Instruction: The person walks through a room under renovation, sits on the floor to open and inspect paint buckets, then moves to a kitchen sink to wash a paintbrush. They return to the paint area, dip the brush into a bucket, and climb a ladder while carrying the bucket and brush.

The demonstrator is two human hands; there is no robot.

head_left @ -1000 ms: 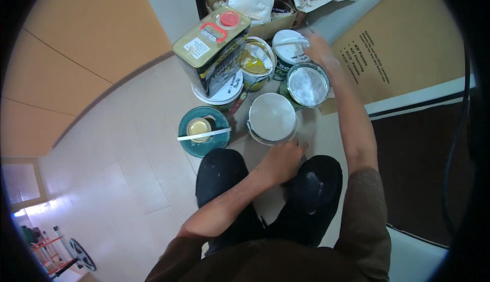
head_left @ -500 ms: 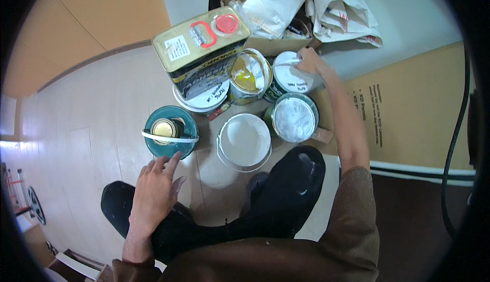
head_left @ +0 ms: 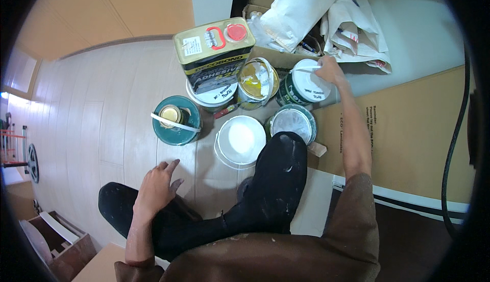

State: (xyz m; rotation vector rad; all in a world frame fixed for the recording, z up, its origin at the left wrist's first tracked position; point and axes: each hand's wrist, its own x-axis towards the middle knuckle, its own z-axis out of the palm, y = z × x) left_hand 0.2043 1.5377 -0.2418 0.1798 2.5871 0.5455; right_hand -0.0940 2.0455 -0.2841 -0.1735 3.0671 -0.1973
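At the far right of the group of pails, my right hand [head_left: 332, 71] is closed on the white handle of a green paint pail [head_left: 295, 91]. The pail has a white lid [head_left: 312, 87] with handwriting on it, and leans so that its green side shows. My left hand [head_left: 157, 187] hovers over my bent leg, fingers apart and holding nothing. Ahead of it stands a teal pail [head_left: 177, 134] with a small gold-topped can [head_left: 170, 113] on top. Between my knees and the other pails sits an open white pail [head_left: 241, 140].
A metal adhesive tin [head_left: 214, 52] with a red handle rests on a white-lidded tub [head_left: 214, 97]. Beside it is a yellow-stained can [head_left: 255, 83]. My knee partly hides another pail [head_left: 293, 121]. Cardboard [head_left: 398, 139] lies at right; a box [head_left: 286, 57] with rolled white material stands behind.
The green pail in my right hand has tilted, showing more of its side. My left hand is now farther from the teal pail. The whole view has shifted slightly.
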